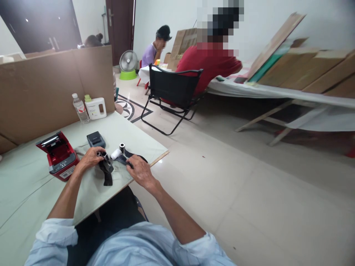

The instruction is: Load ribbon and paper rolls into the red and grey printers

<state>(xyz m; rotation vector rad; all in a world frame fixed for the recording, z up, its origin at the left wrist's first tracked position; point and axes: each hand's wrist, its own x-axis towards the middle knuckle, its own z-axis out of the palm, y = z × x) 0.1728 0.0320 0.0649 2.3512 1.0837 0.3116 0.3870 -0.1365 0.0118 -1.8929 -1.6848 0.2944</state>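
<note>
The work looks partway along: the boxy red-and-black plastic printer (pixel 62 160), at nine o'clock from the left hand (pixel 91 157), stands with its lid up; its bay appears to hold no roll; the rolls lie outside it, so loading and closing seem undone. The left hand grips a small dark roll with a pale rim (pixel 104 155), a glossy black strip (pixel 108 179) hanging toward six o'clock; the right hand (pixel 141 170) is pinched narrow on a dark flat strip (pixel 122 159); a white cylindrical roll (pixel 115 154) lies at ten o'clock from it, beside an upright white roll with a dark core (pixel 122 147). Fingers cover both grips; the strips' joins and the bay's floor are hard to make out.
</note>
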